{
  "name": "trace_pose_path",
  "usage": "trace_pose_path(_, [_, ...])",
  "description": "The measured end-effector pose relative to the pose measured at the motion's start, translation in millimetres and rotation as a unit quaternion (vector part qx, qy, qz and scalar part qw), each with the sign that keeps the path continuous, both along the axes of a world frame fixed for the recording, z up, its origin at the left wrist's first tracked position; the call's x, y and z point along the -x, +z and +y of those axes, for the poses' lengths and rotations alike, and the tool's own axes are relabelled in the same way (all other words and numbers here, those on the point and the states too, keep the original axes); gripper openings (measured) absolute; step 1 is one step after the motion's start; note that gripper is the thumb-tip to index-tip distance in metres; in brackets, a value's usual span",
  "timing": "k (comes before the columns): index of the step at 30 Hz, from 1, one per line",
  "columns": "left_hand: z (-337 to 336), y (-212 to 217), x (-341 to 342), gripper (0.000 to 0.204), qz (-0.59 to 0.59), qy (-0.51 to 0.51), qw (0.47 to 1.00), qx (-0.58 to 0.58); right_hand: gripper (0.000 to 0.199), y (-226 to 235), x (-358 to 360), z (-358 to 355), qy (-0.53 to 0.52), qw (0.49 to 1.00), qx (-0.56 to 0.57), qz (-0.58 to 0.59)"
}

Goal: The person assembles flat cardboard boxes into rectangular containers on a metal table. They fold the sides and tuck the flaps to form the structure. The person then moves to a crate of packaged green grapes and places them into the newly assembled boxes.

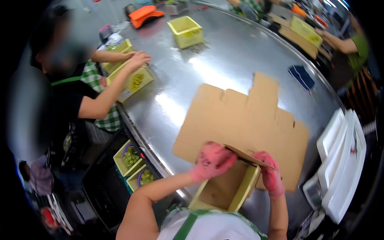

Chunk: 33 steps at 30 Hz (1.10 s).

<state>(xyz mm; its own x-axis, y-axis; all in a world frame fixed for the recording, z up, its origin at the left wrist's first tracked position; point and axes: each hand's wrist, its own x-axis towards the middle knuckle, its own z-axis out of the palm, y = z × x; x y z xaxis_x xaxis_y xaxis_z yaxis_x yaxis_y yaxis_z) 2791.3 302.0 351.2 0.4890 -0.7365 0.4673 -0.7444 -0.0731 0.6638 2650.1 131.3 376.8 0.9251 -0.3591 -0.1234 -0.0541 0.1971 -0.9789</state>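
In front of me stands an open cardboard box [216, 193] with pale yellow walls and a brown inside. My left hand [213, 161], in a pink glove, is closed at the left end of the box's far edge, somewhat blurred. At the other end my right hand [272, 174], also gloved in pink, has its fingers wrapped round the corner of a raised flap [250, 157]. Beyond the hands a flat brown cardboard blank [240, 116] lies on the metal table [176, 76], partly covered by the box.
At left, a co-worker's hands rest on a yellow box [134, 86]. Another yellow box [186, 34] stands farther back. A black crate [104, 176] at lower left holds boxes of green fruit [130, 156]. White foam trays [340, 168] lean at right, near a dark blue cloth [302, 77].
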Motion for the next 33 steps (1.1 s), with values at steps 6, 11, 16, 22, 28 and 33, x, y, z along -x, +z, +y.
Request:
trace_pose_path(6, [6, -2, 6, 0.025, 0.28, 0.054, 0.934, 0.217, 0.018, -10, 14, 6, 0.001, 0.992, -0.128, 0.005])
trace_pose_path(11, [1, 29, -34, 0.061, 0.56, -0.202, 0.772, -0.223, 0.013, -7, 17, -7, 0.098, 0.99, -0.097, 0.012])
trace_pose_path(16, [-16, 50, -38, 0.064, 0.337, -0.242, 0.827, -0.38, 0.051, 10, 18, 1, 0.12, 0.965, 0.153, 0.175])
trace_pose_path(22, [-34, 56, -33, 0.058, 0.166, -0.266, 0.828, -0.464, 0.056, 16, 14, 1, 0.141, 0.942, 0.203, 0.227])
trace_pose_path(28, [-36, 28, 1, 0.051, -0.215, -0.163, 0.859, -0.436, 0.031, -5, 10, 21, 0.014, 0.912, 0.358, 0.198])
trace_pose_path(33, [-39, 6, 40, 0.056, -0.3, -0.091, 0.903, -0.292, 0.032, -24, 8, 29, -0.044, 0.904, 0.394, 0.161])
